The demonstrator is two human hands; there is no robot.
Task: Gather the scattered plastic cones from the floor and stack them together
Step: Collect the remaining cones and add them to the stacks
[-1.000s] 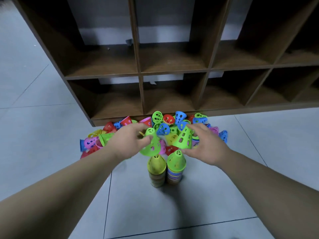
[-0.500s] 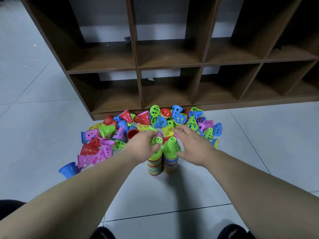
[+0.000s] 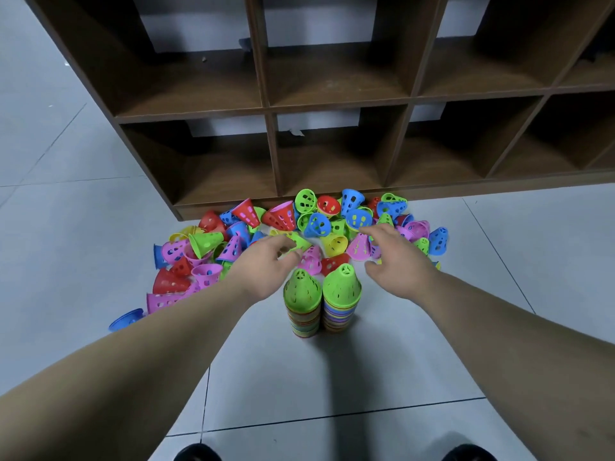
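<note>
A view from a person's head looks down at two bare forearms reaching forward over a grey tiled floor [image 3: 349,367]. Two upright stacks of nested plastic cones stand side by side, touching, in the middle: the left stack [image 3: 302,306] and the right stack [image 3: 341,302], each topped by a green cone.

Just beyond the stacks lies a loose pile of cones [image 3: 299,227] in red, blue, green, pink and yellow, most tipped on their sides. The pile spreads left of the stacks and runs back to the foot of a dark wooden cubby shelf [image 3: 332,104].

The left hand [image 3: 266,267], just beyond and left of the stacks, has its fingers curled around a small green cone [image 3: 299,242] at the pile's near edge. The right hand [image 3: 396,261], just beyond and right of the stacks, hovers with fingers spread wide, holding nothing, fingertips near a pink cone [image 3: 359,247].
</note>
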